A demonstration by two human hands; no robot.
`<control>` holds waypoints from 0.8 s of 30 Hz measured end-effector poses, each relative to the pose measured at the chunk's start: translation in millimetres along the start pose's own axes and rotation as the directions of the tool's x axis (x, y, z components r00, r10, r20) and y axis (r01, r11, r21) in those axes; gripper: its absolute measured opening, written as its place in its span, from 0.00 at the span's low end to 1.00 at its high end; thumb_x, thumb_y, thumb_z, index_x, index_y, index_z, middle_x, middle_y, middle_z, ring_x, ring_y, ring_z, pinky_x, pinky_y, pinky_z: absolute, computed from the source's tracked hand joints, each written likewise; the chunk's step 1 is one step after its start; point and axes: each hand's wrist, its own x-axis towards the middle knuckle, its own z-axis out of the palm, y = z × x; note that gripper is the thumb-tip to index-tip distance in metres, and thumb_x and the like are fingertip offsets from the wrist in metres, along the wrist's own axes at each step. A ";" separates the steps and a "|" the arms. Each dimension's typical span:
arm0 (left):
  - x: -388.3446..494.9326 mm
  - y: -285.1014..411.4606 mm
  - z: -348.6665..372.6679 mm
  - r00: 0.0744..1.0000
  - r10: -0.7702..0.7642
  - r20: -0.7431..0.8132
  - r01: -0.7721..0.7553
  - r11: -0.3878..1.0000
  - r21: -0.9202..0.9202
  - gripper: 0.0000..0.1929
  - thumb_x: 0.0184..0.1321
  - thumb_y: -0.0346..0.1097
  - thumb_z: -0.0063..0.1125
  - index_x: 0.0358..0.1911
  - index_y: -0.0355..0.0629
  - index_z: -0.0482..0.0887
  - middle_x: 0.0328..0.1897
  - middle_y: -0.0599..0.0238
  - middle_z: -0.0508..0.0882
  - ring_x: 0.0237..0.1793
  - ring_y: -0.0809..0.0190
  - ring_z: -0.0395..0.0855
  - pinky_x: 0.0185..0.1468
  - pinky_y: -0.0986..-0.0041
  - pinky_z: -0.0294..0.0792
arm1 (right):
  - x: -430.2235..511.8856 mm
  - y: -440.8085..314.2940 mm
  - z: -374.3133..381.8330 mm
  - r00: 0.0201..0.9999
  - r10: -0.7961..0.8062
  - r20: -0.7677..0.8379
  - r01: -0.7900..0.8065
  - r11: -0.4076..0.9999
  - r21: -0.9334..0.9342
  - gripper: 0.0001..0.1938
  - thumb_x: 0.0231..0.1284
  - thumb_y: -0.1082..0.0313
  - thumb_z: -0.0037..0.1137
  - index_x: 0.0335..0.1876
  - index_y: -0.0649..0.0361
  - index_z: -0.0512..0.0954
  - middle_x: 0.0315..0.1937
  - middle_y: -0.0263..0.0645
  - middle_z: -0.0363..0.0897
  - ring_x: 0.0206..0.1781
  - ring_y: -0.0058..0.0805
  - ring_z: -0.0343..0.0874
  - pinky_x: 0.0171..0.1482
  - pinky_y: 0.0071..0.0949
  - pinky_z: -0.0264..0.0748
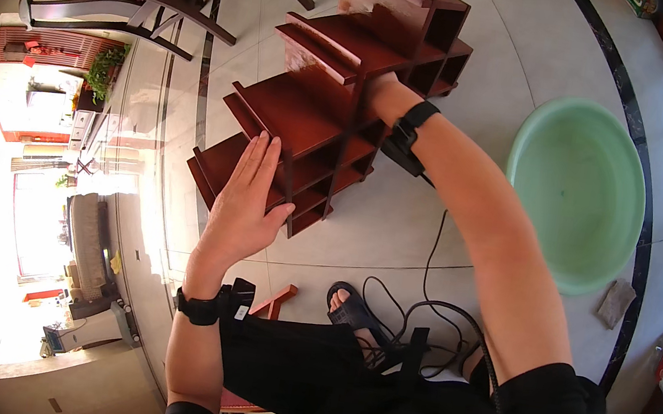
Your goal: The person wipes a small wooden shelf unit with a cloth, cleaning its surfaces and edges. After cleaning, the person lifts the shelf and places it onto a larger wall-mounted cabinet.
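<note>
A stepped, reddish-brown wooden shelf unit (314,106) with open compartments stands on the tiled floor before me. My left hand (249,195) lies flat against the raised edge of one of its lower steps, fingers extended and thumb apart, with nothing held. My right hand (381,87) reaches into a compartment higher up the unit; its fingers are hidden inside, so whether it holds something does not show. Glossy, wet-looking patches mark the side faces near the two upper steps. Each wrist wears a black strap with a small device.
A green plastic basin (574,197) stands on the floor at the right, a greyish cloth (615,303) beside it. Black cables (426,303) loop near my sandaled foot (349,308). Dark wooden chairs (138,2) stand at the upper left. A sofa (90,243) is farther off at the left.
</note>
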 end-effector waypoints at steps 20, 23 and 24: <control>0.1 -3.8 3.5 1.000 -0.007 -0.026 0.006 0.999 -0.047 0.49 0.60 0.31 0.72 0.84 0.42 0.57 0.90 0.48 0.57 0.88 0.47 0.55 0.86 0.61 0.54 | -151.6 23.8 45.9 0.688 0.713 0.134 0.188 -0.354 0.916 0.16 0.67 0.77 0.48 0.53 0.65 0.87 0.43 0.33 0.89 0.37 0.23 0.80 0.46 0.27 0.78; 1.6 -5.1 4.1 1.000 0.003 -0.025 -0.004 0.999 -0.039 0.49 0.59 0.29 0.72 0.84 0.41 0.57 0.90 0.47 0.57 0.88 0.46 0.55 0.84 0.59 0.59 | -142.3 0.2 60.1 0.566 0.825 0.001 0.279 -0.193 0.941 0.15 0.69 0.77 0.48 0.52 0.65 0.86 0.41 0.27 0.86 0.38 0.18 0.79 0.46 0.24 0.78; 2.1 -5.7 4.4 1.000 0.004 -0.027 -0.005 0.999 -0.050 0.50 0.59 0.29 0.72 0.84 0.41 0.57 0.89 0.47 0.57 0.88 0.46 0.55 0.83 0.58 0.61 | -137.3 -7.7 66.0 0.646 0.763 0.007 0.199 -0.177 0.964 0.14 0.67 0.77 0.53 0.54 0.64 0.85 0.45 0.33 0.88 0.45 0.27 0.83 0.51 0.29 0.80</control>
